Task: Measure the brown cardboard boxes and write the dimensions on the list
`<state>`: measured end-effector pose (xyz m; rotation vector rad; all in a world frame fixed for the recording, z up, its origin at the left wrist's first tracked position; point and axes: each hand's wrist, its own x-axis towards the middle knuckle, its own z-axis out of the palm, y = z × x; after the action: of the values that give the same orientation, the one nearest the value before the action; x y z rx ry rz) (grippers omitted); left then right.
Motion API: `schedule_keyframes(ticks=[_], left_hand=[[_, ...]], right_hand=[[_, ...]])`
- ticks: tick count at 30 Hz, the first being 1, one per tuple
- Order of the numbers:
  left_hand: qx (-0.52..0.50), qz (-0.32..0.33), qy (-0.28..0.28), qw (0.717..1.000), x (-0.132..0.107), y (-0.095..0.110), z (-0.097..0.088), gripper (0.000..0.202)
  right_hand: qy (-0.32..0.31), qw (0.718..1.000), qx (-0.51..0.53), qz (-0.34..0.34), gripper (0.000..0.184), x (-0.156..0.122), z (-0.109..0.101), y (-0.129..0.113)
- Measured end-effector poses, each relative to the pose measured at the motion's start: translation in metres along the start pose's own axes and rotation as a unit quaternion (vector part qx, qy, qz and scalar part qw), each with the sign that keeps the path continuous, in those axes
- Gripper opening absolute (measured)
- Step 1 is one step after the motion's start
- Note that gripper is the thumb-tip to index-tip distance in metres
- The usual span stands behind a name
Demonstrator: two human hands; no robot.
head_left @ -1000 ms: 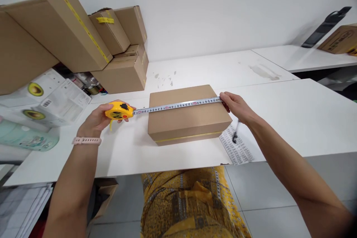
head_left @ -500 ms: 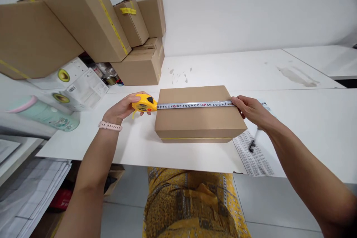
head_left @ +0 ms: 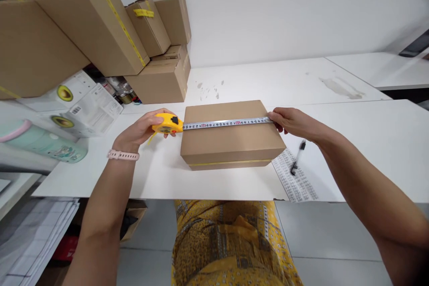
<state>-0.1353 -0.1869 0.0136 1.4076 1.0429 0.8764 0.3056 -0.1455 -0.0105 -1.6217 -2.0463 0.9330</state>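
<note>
A closed cardboard box [head_left: 231, 143] sits on the white table in front of me, a strip of yellow tape along its near side. My left hand [head_left: 144, 127] is closed around the yellow case of a tape measure [head_left: 167, 124], just off the box's left edge. The silver blade lies straight across the box top. At the box's right edge, my right hand [head_left: 288, 121] pinches the blade's end between thumb and fingers. The fingertips below that edge are partly hidden.
Several cardboard boxes [head_left: 154, 80] are stacked at the back left. A mint-green tumbler [head_left: 47, 143] lies tilted near white avocado-print cartons [head_left: 94, 107]. Right of the box are a printed sheet [head_left: 301, 183] and a pen [head_left: 297, 158]. The table's front edge runs before my lap.
The whole view has shifted, so most things appear farther left. My right hand has moved slightly relative to the sheet, uncovering more of the pen. Both hands keep their holds on the tape measure.
</note>
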Motion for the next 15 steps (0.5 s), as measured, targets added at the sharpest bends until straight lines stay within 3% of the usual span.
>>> schedule_keyframes(ticks=[2,4,6,8,10,11,13,15], left_hand=[[0.024,0.025,0.009,0.999,-0.017,0.017,0.012,0.044],[0.008,0.041,0.004,0.999,-0.041,0.027,0.037,0.055],[-0.078,-0.006,-0.058,0.995,-0.064,0.025,0.078,0.075],[-0.203,-0.079,-0.133,0.967,-0.080,0.011,0.131,0.090],[-0.280,-0.136,-0.180,0.933,-0.087,-0.009,0.185,0.083],[-0.305,-0.138,-0.172,0.926,-0.086,-0.018,0.209,0.077],[-0.360,-0.117,-0.112,0.919,-0.080,-0.030,0.243,0.065],[-0.412,-0.089,-0.056,0.905,-0.072,-0.030,0.260,0.060]], right_hand=[[0.029,0.999,0.011,-0.005,0.042,0.000,-0.011,-0.008],[0.085,0.994,0.053,-0.037,0.038,0.002,-0.020,-0.020],[0.143,0.982,0.090,-0.086,0.036,0.009,-0.024,-0.035],[0.157,0.974,0.087,-0.138,0.035,0.021,-0.019,-0.052],[0.101,0.977,0.044,-0.181,0.035,0.037,-0.007,-0.066],[0.059,0.979,0.016,-0.194,0.036,0.046,0.001,-0.071],[-0.012,0.979,-0.033,-0.200,0.037,0.066,0.014,-0.077],[-0.033,0.981,-0.052,-0.183,0.037,0.084,0.023,-0.077]])
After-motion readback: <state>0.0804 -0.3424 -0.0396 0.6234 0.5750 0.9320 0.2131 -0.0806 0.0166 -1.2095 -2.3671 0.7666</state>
